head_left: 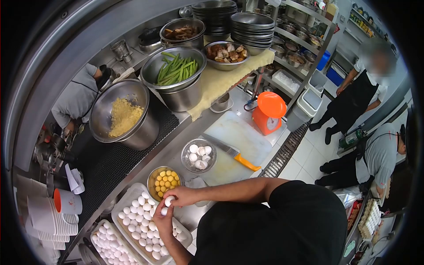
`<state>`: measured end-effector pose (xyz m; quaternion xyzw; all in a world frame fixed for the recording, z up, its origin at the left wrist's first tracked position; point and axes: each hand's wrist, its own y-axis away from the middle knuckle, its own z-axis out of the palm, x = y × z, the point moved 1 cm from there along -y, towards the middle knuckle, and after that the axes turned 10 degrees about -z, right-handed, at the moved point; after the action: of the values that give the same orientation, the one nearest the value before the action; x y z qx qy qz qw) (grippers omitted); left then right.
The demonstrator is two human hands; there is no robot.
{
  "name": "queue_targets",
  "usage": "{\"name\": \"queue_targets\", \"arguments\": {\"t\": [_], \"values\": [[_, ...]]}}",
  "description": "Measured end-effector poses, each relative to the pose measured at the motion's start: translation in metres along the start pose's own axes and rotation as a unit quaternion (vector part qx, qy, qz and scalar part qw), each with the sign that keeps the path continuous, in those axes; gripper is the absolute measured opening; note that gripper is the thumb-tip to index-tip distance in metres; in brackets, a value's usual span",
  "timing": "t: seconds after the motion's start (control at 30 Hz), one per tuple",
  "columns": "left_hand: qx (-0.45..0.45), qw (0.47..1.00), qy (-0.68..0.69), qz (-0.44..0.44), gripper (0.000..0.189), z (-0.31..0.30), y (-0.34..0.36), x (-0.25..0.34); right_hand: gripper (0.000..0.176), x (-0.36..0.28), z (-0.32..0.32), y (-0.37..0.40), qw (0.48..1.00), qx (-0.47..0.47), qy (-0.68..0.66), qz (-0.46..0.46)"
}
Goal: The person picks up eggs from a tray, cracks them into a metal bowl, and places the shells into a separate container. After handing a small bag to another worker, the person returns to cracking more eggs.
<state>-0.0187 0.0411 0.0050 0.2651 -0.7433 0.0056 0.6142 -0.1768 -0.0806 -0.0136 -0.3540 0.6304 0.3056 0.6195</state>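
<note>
Head view, lower centre: your left hand (164,223) and right hand (182,195) meet, clamped on white oval eggs (169,201).

On the desk (167,149), the bowl of yolks (163,182) sits between the egg tray (150,250) at lower centre-left and the shell bowl (198,155) at centre. Right of that bowl, a knife (232,152) lies on the cutting board (240,132), below the scale (268,113). Green beans (177,70) fill a bowl at upper centre-left.
</note>
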Motion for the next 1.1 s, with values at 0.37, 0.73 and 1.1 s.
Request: {"name": "queue_targets", "arguments": {"t": [0.37,0.73,1.1], "values": [[-0.009,0.985,0.146,-0.09,0.041,0.009,-0.015,-0.006,0.031,-0.006,-0.006,-0.004,0.983,0.026,0.147,-0.107],[0.02,0.979,0.181,-0.095,0.037,0.022,-0.046,0.0,0.028,-0.009,-0.018,-0.028,0.975,0.054,0.195,-0.096],[0.039,0.974,0.206,-0.087,0.033,0.027,-0.054,-0.001,0.029,-0.009,-0.022,-0.036,0.97,0.05,0.217,-0.101]]}}
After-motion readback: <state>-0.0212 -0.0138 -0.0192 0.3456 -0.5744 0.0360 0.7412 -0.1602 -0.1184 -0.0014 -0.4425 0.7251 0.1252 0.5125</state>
